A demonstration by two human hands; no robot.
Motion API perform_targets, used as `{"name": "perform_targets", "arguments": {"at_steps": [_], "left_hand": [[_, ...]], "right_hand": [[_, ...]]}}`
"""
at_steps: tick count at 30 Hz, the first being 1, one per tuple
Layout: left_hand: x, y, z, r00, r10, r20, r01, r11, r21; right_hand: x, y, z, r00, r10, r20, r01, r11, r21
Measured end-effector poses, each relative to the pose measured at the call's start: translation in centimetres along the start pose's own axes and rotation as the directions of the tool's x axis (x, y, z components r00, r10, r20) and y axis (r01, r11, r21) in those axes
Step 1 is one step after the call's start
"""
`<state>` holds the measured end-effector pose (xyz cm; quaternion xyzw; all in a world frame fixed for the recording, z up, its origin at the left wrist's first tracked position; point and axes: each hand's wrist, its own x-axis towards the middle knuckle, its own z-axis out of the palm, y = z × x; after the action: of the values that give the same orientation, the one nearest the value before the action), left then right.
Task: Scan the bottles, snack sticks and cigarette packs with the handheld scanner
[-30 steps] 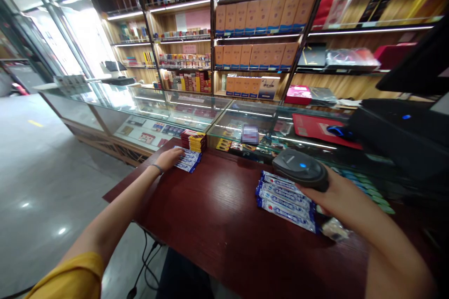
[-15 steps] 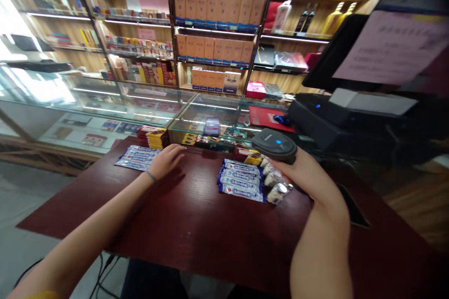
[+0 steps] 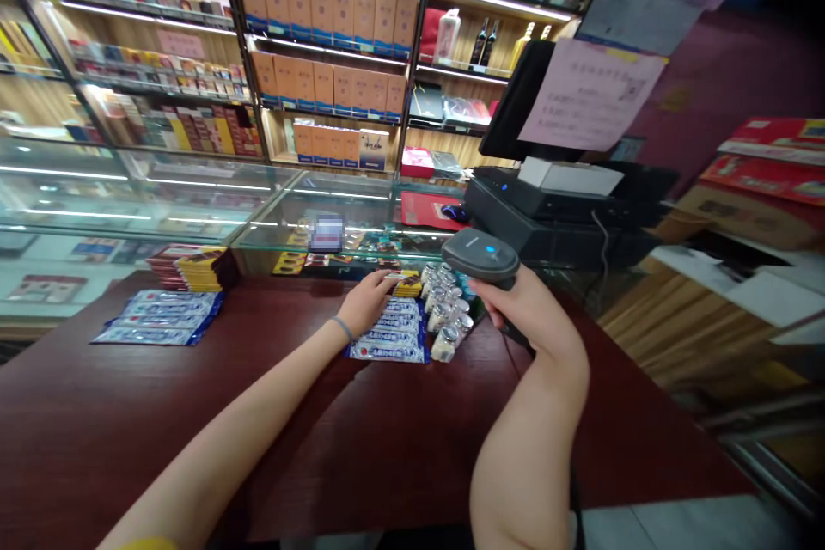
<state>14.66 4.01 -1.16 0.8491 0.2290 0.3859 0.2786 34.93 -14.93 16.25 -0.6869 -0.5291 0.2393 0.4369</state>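
Observation:
My right hand [image 3: 525, 301] grips a black barcode scanner [image 3: 480, 253] with a blue light on top, held above the table beside several small clear jars [image 3: 443, 318] with silvery lids. My left hand [image 3: 367, 302] has its fingers stretched out to a low stack of yellow-and-brown packets [image 3: 408, 284]; whether the fingertips touch it I cannot tell. Partly under that hand lie blue-and-white packets [image 3: 393, 344] in an overlapping row. At the left of the table are more blue-and-white packets [image 3: 161, 316] and a taller stack of yellow-and-red packets [image 3: 199, 266].
The dark red table [image 3: 309, 455] adjoins a glass display counter [image 3: 271, 198]. A monitor [image 3: 516, 99] and a black machine [image 3: 547, 215] stand at the right, near a blue-lit mouse [image 3: 455, 212]. Shelves of orange boxes [image 3: 322, 9] line the back; red cartons [image 3: 773, 172] sit far right.
My left hand has moved right, from near the left packets to the right-hand group. My view has turned right. The scanner stays in my right hand, beside the jars.

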Motion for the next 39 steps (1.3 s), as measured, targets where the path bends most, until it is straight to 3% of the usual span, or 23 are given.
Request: {"name": "perform_targets", "arguments": {"at_steps": [5,13,19,25,28,31,35,39], "left_hand": [[2.2,-0.5,3.2,0.998,-0.059,-0.031,0.051,0.974,-0.219],[2.6,-1.6,5.0,0.994,-0.104,-0.041,0.096,0.982,-0.165],[2.3,-0.7,3.5,0.995,-0.100,0.011,0.101,0.978,-0.182],[-0.4,0.7,-0.6,0.972,-0.174,-0.158,0.124,0.951,-0.284],[-3.0,0.9,-2.8,0.905,-0.273,-0.327,0.184,0.943,-0.278],[-5.6,0.2,-4.9,0.802,-0.408,-0.437,0.206,0.875,-0.438],[-8.1,-2.0,-7.1,0.672,-0.632,-0.387,0.178,0.644,-0.744],[-9.1,-4.2,-8.3,0.555,-0.745,-0.369,0.055,0.476,-0.878]], "right_hand": [[0.0,0.4,-0.5,1.000,0.008,-0.027,-0.007,0.999,0.034],[0.2,0.5,-0.1,0.998,-0.011,-0.060,0.013,0.999,0.041],[0.2,0.1,0.2,0.998,-0.012,-0.061,0.015,0.999,0.045],[0.1,-0.9,0.9,0.998,-0.031,-0.059,0.030,0.999,-0.010],[0.1,-1.6,1.5,0.998,-0.046,-0.041,0.044,0.998,-0.039],[0.4,-2.0,2.4,0.998,-0.063,-0.028,0.060,0.993,-0.102],[1.1,-2.3,4.1,0.987,-0.162,0.007,0.161,0.974,-0.162],[1.5,-2.9,6.8,0.977,-0.182,0.113,0.205,0.949,-0.240]]}}
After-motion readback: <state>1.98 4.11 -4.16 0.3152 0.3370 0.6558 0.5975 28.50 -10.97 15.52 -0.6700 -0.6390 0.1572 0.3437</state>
